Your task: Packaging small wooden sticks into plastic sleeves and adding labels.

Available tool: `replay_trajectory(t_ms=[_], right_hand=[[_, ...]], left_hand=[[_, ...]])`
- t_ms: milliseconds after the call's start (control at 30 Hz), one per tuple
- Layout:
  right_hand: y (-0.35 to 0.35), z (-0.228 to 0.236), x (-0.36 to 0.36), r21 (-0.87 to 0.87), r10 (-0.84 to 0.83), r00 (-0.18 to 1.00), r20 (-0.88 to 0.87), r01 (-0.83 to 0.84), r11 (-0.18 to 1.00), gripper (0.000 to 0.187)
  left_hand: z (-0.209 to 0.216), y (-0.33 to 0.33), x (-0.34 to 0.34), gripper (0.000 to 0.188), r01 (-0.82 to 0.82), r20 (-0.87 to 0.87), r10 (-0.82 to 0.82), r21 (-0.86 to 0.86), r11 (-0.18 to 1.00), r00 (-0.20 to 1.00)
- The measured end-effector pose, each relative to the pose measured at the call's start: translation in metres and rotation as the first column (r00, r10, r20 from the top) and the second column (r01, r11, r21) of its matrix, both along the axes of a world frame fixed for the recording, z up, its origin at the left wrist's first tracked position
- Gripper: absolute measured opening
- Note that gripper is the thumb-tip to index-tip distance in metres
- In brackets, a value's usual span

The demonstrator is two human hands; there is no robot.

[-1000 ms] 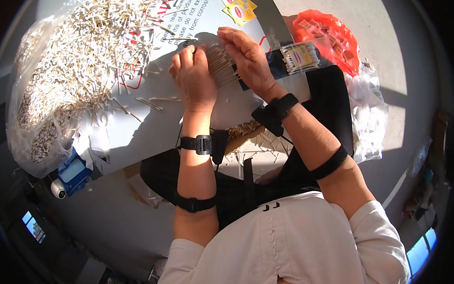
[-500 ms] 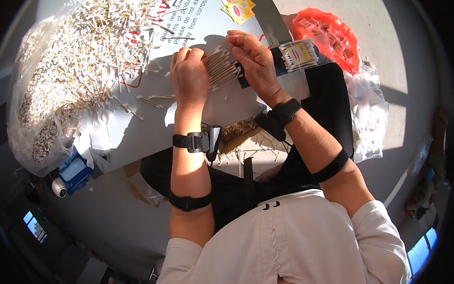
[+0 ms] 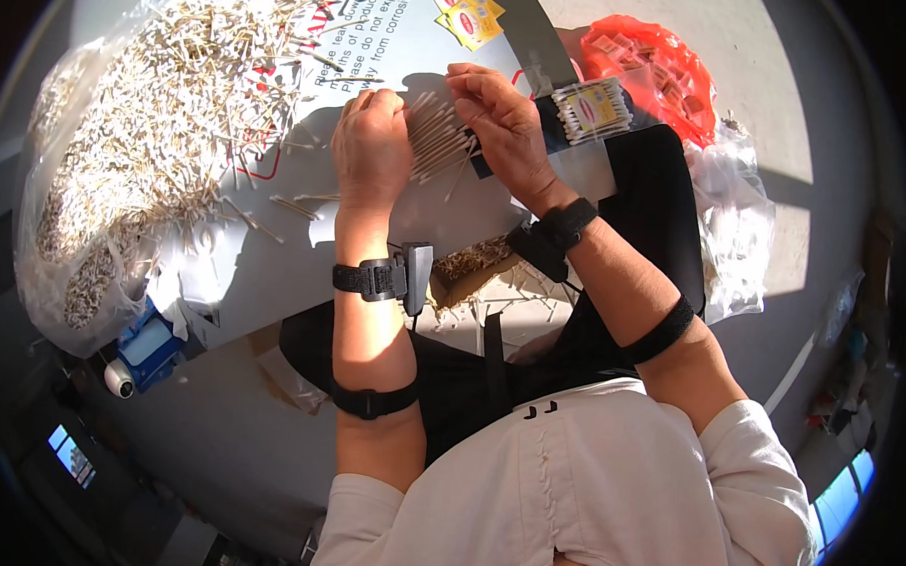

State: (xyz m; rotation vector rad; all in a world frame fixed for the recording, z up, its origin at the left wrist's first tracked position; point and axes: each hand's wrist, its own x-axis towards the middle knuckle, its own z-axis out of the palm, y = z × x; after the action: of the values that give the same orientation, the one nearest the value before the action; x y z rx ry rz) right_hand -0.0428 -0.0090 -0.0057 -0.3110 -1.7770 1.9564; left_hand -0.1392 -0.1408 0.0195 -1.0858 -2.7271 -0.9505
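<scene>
A great heap of loose swabs sprawls over the upper left of the frame. At upper centre, the left hand is curled, back upward, and I can't tell what it grips; the right hand is half-bent, its hold equally unclear from here. Between them sits the swab bundle, close by both: slim pale sticks, white-tipped, slanting roughly parallel, one straying below.
</scene>
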Motion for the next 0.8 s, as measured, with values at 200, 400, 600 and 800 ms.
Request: replay_trajectory(t_ms=[200,400,600,800], right_hand=[[0.002,-0.002,0.002,0.006,-0.006,1.0,0.024,0.006,1.0,0.02],[0.001,0.003,0.009,-0.089,-0.03,0.999,0.02,0.032,0.996,0.023],[0.003,0.003,0.016,-0.173,-0.04,0.999,0.018,0.042,0.984,0.023],[0.001,0.005,0.016,-0.173,-0.03,1.0,0.004,0.03,0.984,0.023]], left_hand=[[0.004,0.007,-0.006,0.006,-0.012,-0.02,0.011,-0.047,0.999,1.0],[0.002,0.005,0.016,0.006,0.005,-0.071,0.001,0.078,0.997,0.998],[0.009,-0.013,0.079,0.018,0.006,-0.008,-0.006,-0.023,1.0,1.0],[-0.001,-0.021,0.087,0.011,-0.006,-0.078,0.001,-0.07,0.997,0.997]])
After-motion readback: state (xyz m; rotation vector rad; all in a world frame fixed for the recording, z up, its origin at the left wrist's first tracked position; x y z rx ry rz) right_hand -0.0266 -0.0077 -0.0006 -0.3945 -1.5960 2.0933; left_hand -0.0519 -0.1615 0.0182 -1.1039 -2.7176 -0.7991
